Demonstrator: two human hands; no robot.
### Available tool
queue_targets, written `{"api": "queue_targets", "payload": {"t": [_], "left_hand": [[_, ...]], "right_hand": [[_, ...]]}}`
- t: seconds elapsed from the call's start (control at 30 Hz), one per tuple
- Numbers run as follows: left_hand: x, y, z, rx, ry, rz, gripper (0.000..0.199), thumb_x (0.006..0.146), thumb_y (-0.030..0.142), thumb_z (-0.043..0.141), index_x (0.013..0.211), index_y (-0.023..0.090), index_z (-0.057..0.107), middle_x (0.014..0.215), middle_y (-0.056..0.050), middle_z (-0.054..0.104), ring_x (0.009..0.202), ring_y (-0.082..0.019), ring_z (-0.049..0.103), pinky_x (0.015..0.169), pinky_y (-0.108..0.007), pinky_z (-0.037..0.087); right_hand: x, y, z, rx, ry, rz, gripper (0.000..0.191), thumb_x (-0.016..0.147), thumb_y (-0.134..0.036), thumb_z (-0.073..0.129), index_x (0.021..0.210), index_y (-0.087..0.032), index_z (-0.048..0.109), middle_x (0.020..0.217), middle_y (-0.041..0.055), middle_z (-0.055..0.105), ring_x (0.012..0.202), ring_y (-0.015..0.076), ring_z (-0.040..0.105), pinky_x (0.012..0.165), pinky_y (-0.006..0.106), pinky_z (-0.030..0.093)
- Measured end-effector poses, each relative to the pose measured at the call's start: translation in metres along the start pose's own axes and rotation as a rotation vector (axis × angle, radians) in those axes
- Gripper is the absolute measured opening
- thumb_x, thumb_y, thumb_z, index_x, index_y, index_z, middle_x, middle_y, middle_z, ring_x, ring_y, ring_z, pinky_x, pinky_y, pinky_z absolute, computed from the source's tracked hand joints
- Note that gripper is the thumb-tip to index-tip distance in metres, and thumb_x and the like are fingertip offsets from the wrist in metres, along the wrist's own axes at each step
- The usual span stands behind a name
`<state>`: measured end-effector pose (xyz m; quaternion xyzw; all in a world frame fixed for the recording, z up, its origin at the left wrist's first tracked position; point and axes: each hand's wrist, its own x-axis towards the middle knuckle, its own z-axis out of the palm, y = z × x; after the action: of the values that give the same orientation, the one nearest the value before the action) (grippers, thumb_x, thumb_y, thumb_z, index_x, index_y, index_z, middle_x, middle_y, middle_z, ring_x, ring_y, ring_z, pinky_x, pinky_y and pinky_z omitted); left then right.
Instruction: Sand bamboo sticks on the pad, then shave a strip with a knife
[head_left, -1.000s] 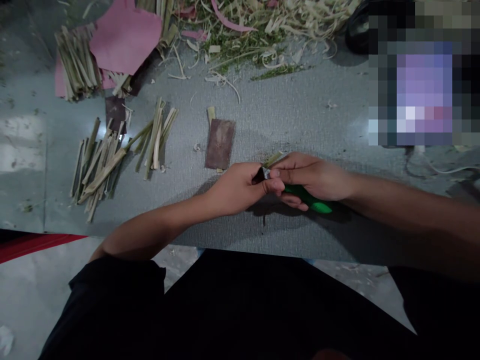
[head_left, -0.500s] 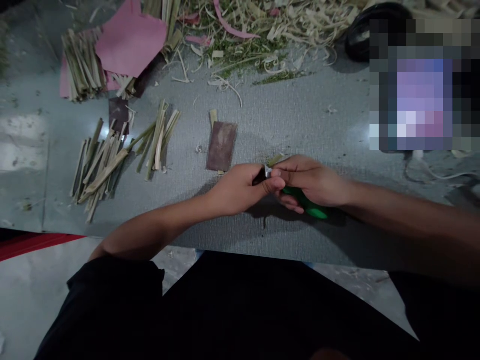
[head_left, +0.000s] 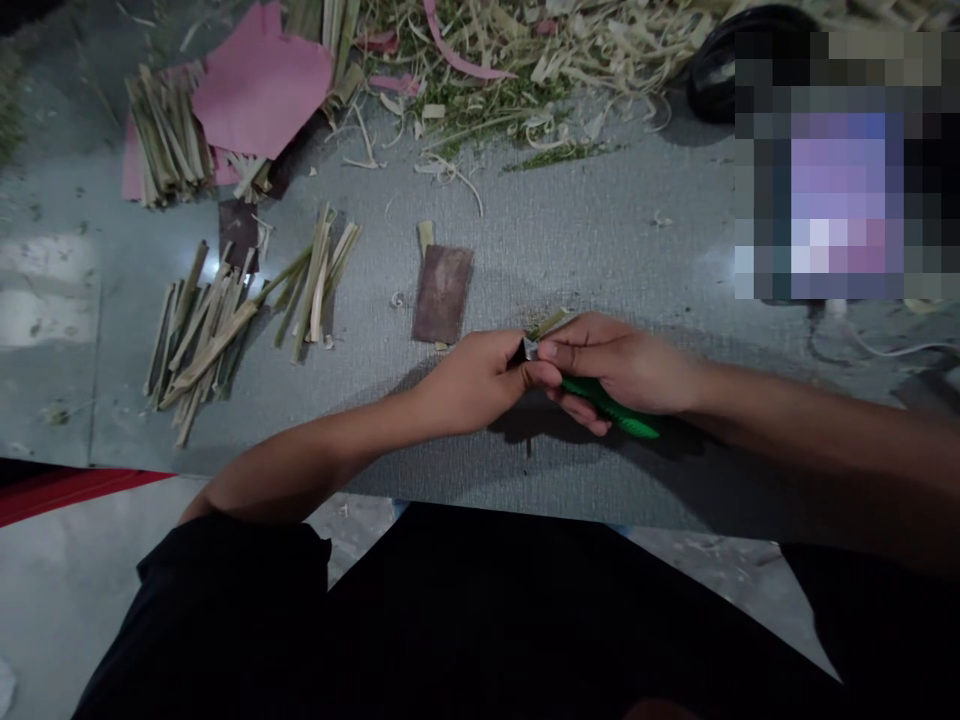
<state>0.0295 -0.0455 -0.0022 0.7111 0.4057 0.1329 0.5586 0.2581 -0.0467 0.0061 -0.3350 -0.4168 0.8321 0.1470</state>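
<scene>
Near the table's front edge, both hands meet with their fingertips almost touching. My right hand (head_left: 626, 365) is closed around a green-handled knife (head_left: 630, 418), its handle pointing down to the right and its metal end toward my left fingers. My left hand (head_left: 480, 380) is closed, thumb against the metal end. A short yellow-green plant strip (head_left: 551, 322) sticks out between the hands; most of it is hidden by fingers. Just left of them, a brown sandpaper-like rectangle (head_left: 442, 295) lies on the table, with a pale strip (head_left: 426, 236) poking out from under it.
Loose cut stalks (head_left: 202, 335) and a smaller bunch (head_left: 319, 290) lie on the left. Behind them are a stalk bundle (head_left: 169, 140) and pink paper (head_left: 262, 80). Curled shavings (head_left: 600, 50) heap at the back. A black round object (head_left: 709, 80) and white cable (head_left: 885, 350) are right.
The knife's metal end has shifted slightly left and down between my fingers, and more of the green handle shows. Both hands stay in nearly the same place.
</scene>
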Motion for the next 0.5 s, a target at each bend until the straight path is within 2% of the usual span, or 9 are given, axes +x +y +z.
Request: {"api": "queue_targets", "payload": {"t": [0.13, 0.33, 0.5], "left_hand": [[0.0002, 0.0002, 0.0005, 0.004, 0.020, 0.014, 0.066, 0.116, 0.080, 0.062, 0.087, 0.021, 0.072, 0.087, -0.004, 0.077, 0.086, -0.022, 0.070, 0.079, -0.034, 0.050], [0.0008, 0.0000, 0.0020, -0.035, 0.042, 0.076, 0.070, 0.116, 0.085, 0.055, 0.087, 0.022, 0.069, 0.089, -0.005, 0.078, 0.089, -0.023, 0.073, 0.083, -0.036, 0.053], [0.0015, -0.0033, 0.0028, 0.022, 0.075, 0.040, 0.072, 0.115, 0.087, 0.056, 0.085, 0.023, 0.066, 0.084, -0.004, 0.074, 0.084, -0.022, 0.068, 0.076, -0.035, 0.050]], "right_hand": [[0.0013, 0.0017, 0.0028, -0.019, 0.044, -0.018, 0.058, 0.103, -0.072, 0.086, 0.078, -0.026, 0.062, 0.054, -0.0042, 0.057, 0.039, 0.0128, 0.051, 0.036, 0.025, 0.043], [0.0024, 0.0055, 0.0055, -0.026, 0.102, -0.075, 0.057, 0.106, -0.070, 0.085, 0.079, -0.025, 0.061, 0.055, -0.0037, 0.057, 0.042, 0.0125, 0.051, 0.039, 0.025, 0.047], [0.0004, 0.0063, 0.0082, -0.066, 0.140, -0.099, 0.059, 0.109, -0.071, 0.081, 0.078, -0.025, 0.059, 0.053, -0.0024, 0.060, 0.041, 0.0124, 0.053, 0.041, 0.024, 0.046]]}}
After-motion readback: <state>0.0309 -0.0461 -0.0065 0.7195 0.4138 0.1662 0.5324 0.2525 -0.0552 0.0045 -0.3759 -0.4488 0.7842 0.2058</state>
